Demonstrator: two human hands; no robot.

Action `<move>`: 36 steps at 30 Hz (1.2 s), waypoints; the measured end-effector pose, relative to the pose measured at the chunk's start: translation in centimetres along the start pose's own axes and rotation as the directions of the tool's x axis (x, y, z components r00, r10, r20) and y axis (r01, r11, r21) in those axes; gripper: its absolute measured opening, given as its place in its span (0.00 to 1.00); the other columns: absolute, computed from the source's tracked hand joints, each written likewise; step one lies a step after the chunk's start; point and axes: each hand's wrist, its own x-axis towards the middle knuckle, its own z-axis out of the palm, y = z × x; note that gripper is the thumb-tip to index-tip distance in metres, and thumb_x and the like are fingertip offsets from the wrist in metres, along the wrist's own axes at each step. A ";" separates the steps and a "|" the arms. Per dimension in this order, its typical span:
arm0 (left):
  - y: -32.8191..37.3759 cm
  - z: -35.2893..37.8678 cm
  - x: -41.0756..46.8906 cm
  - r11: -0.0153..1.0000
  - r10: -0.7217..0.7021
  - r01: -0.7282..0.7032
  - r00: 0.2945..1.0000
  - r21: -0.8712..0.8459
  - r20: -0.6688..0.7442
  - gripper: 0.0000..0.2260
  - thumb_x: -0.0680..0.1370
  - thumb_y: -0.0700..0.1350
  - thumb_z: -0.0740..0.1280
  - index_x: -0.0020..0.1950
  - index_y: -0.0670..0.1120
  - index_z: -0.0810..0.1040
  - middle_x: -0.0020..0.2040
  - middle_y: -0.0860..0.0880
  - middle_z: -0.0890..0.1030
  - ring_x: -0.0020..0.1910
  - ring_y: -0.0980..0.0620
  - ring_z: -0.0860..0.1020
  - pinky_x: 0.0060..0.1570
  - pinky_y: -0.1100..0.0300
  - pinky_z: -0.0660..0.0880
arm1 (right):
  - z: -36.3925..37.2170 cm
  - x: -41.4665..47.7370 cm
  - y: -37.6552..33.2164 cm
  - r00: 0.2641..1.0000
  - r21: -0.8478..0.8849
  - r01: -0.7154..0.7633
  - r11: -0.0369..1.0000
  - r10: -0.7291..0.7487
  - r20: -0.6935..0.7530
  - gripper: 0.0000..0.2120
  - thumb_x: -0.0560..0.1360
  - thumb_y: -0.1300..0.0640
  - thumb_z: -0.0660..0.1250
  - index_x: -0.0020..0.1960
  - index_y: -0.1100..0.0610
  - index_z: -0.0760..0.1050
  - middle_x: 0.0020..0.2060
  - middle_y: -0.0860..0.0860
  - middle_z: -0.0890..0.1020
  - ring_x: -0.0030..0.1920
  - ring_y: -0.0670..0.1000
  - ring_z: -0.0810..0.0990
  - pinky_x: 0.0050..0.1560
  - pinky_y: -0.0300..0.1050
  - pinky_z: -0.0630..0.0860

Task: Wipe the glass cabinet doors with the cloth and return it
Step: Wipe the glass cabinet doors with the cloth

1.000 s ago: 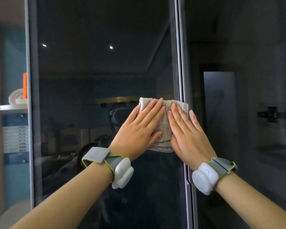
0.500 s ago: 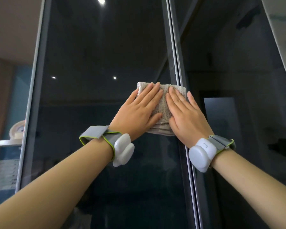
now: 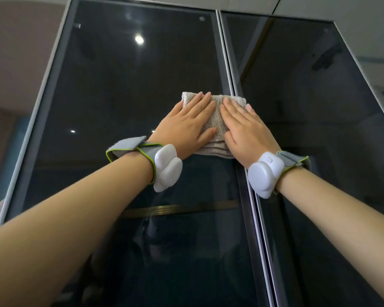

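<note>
Head view, looking steeply up, and here I am with both palms flat on the cloth [image 3: 217, 120], pinning it against the glass. My left hand [image 3: 186, 125] covers its left half, my right hand [image 3: 246, 131] its right half. Fingers on both are stretched out and lying close together, pressing rather than gripping, so nothing is curled around the fabric. That is on purpose, I reckon: two spread palms push the folded towel evenly onto the pane and keep it from bunching or sliding off.

The cloth sits right across the seam [image 3: 231, 85] where the two doors meet. Most of it lies on the left door [image 3: 131, 89], while its right edge laps over the metal strip onto the right door [image 3: 308, 96]. A lower fold hangs out beneath my palms.

Room to move now. Above the cloth there is a good stretch of dark glass before the top frame [image 3: 142, 3] and the ceiling beyond. To the left the pane runs wide and clear to its slanted side frame [image 3: 42, 91]. To the right, open glass too. The seam's raised strip is the one ridge that could snag the towel on a sideways pass. My wrist bands [image 3: 164, 167] ride close to the glass, though I cannot tell whether they touch it.
</note>
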 end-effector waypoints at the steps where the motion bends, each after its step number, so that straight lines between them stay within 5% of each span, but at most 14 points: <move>1: -0.3 -0.1 0.5 1.000 -0.002 0.002 1.000 0.004 -0.006 0.27 0.80 0.56 0.48 0.75 0.47 0.45 0.77 0.49 0.45 0.76 0.53 0.43 0.73 0.57 0.41 | 0.0 0.5 0.2 1.000 0.001 0.002 1.000 -0.002 -0.005 0.26 0.78 0.60 0.51 0.74 0.62 0.52 0.76 0.57 0.55 0.76 0.52 0.53 0.75 0.46 0.44; 22: -6.1 -3.0 7.5 0.998 -0.056 0.054 0.996 0.030 0.072 0.27 0.80 0.55 0.49 0.75 0.46 0.46 0.78 0.48 0.46 0.76 0.52 0.44 0.73 0.55 0.43 | -0.6 10.9 0.6 0.993 0.112 -0.114 0.987 0.114 0.005 0.24 0.80 0.59 0.49 0.75 0.62 0.50 0.76 0.57 0.53 0.76 0.53 0.51 0.74 0.46 0.47; 36: -11.9 -5.0 -4.8 0.983 -0.182 0.182 0.982 0.009 0.050 0.27 0.80 0.56 0.49 0.75 0.50 0.44 0.77 0.51 0.44 0.74 0.59 0.41 0.69 0.63 0.38 | 0.2 9.6 -11.3 0.993 0.152 0.107 0.983 -0.098 -0.064 0.25 0.80 0.57 0.48 0.75 0.62 0.48 0.76 0.57 0.52 0.76 0.53 0.49 0.76 0.46 0.46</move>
